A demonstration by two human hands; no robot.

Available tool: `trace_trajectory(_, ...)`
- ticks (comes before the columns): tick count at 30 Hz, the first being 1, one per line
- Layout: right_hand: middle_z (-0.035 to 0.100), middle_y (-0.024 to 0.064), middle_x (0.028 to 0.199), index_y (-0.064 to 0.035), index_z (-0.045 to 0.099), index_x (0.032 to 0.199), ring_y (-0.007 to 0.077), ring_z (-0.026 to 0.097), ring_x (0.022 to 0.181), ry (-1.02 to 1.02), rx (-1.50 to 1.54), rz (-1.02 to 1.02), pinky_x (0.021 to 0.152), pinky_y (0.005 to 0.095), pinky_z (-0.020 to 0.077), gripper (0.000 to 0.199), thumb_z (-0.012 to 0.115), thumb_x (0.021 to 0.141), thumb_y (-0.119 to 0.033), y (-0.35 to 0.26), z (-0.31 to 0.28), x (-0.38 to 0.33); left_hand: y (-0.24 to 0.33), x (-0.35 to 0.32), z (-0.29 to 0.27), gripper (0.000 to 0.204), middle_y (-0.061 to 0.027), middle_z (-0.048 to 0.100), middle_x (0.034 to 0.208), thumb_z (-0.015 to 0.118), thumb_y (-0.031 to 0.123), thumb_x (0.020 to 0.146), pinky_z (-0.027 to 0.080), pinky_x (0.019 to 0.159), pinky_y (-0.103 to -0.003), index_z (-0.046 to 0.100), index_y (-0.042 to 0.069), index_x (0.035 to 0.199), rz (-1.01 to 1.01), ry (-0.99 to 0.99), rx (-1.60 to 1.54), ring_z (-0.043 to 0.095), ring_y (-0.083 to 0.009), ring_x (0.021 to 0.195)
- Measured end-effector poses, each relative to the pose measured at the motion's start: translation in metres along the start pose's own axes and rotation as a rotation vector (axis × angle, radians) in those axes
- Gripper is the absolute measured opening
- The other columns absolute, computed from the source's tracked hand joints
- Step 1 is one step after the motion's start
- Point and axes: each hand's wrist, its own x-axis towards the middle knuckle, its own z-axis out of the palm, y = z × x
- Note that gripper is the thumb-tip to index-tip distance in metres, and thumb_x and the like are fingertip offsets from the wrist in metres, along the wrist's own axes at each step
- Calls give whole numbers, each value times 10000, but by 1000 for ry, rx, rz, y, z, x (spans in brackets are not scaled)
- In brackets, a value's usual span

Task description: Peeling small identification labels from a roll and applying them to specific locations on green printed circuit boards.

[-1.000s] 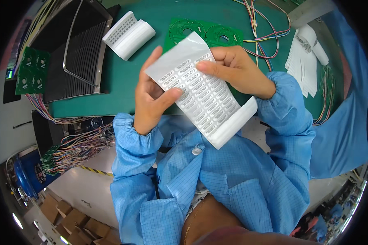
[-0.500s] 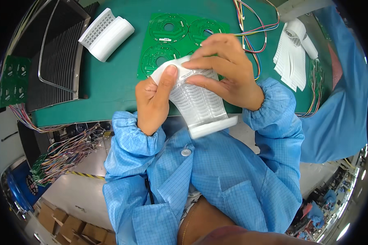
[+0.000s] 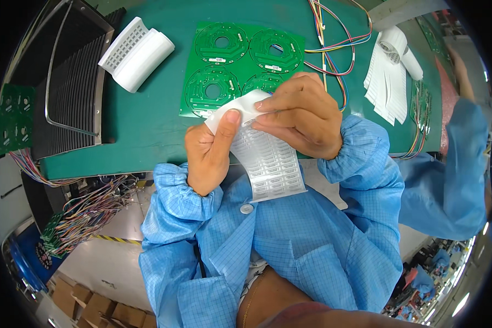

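White label sheet, left hand, right hand, bench edge

White label sheet, curled, pinched at top edge

Green workbench mat, cardboard boxes on floor below.

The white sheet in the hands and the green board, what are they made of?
White sheet: probably glossy paper holding sticker rows; it bends softly between the left hand and right hand. Green board: stiff, shiny circuit board, likely fibreglass, lying flat.
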Motion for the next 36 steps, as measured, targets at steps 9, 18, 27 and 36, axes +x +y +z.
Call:
trace_trajectory(9,596,116,949,-9,573,849,182,570,856,-163,542,589,777,291,449,81,585,793,-66,47,-65,26,-1,-4,-10,300,-63,621,702,492,231,883,410,550,-240,629,-35,864,-22,-153,70,534,-97,622)
trace_trajectory(18,594,111,996,27,552,903,119,544,920,-386,149,880,786,227,435,163,545,847,-127,101,-63,-5,1,5,-28,284,-153,589,950,479,223,881,406,781,-298,596,-24,959,-86,-287,286,544,-229,868)
trace_trajectory(27,458,67,1050,0,559,803,123,473,874,-589,164,586,761,239,396,97,546,822,-94,85,-79,-1,-4,13,-48,320,-81,588,930,480,237,891,407,755,-236,558,-47,1016,10,-45,276,529,-108,827)
trace_trajectory(36,449,56,993,-10,562,797,138,475,821,-686,85,514,721,231,392,81,547,811,-88,99,-63,6,-7,1,-20,250,-77,558,997,526,88,856,397,750,-196,501,-22,1080,149,252,38,522,-96,852)
